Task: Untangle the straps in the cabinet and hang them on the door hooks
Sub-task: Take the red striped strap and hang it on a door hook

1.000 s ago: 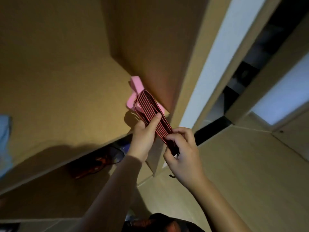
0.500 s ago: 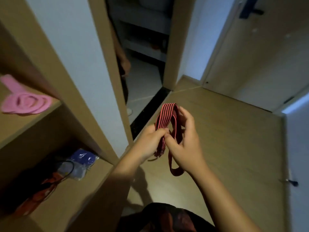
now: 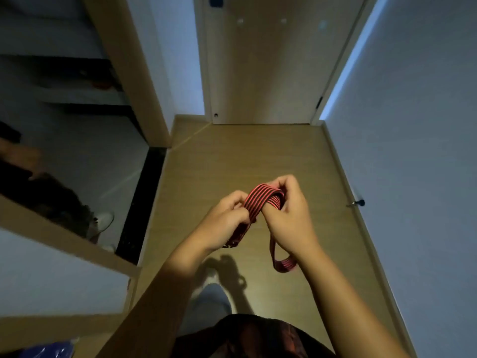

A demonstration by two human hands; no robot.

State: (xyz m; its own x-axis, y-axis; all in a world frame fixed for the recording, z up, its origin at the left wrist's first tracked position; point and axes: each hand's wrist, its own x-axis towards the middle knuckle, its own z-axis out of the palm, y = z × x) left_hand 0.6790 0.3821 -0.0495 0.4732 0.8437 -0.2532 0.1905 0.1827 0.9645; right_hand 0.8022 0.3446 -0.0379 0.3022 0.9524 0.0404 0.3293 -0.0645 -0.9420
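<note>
Both my hands hold a red strap with black stripes (image 3: pixel 262 198) in front of me, over the wooden floor. My left hand (image 3: pixel 227 218) grips its bundled lower part. My right hand (image 3: pixel 291 210) has its fingers curled over the top loop. A loose loop of the strap (image 3: pixel 282 263) hangs below my right wrist. Straight ahead stands the wooden door (image 3: pixel 268 68), with small pale hooks (image 3: pixel 240 21) near its top.
The cabinet's side panel (image 3: pixel 64 236) and shelves are at my left, with a blue bag (image 3: pixel 49 350) at the bottom left corner. A white wall (image 3: pixel 413 151) runs along the right with a doorstop (image 3: pixel 357 202) near the floor. A shoe (image 3: pixel 103 220) lies at left.
I have turned away from the cabinet shelf with the pink strap toward the door. The striped strap came out of the cabinet with both hands and is now held over the floor.
</note>
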